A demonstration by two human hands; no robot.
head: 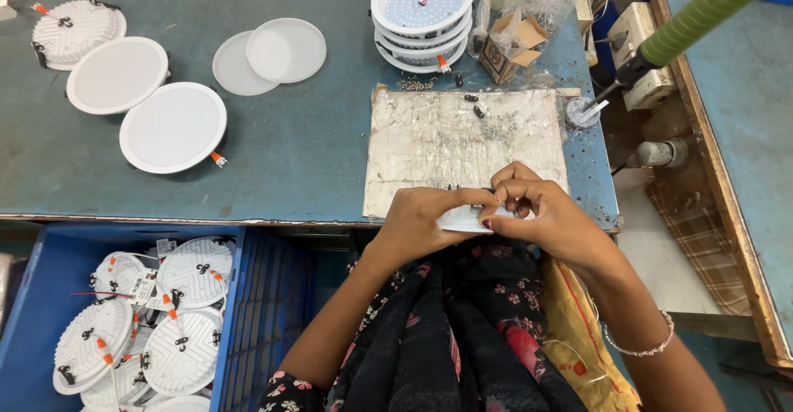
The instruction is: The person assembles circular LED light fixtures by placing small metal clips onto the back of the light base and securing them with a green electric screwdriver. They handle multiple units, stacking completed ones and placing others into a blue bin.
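The hands work at the near edge of the blue-green table, over a taped cardboard mat with bare room around it; the left hand grips a small white lamp part from the side, fingers curled; the right hand pinches its top edge, fingertips pressed together; a blue crate of white downlights stands below left.
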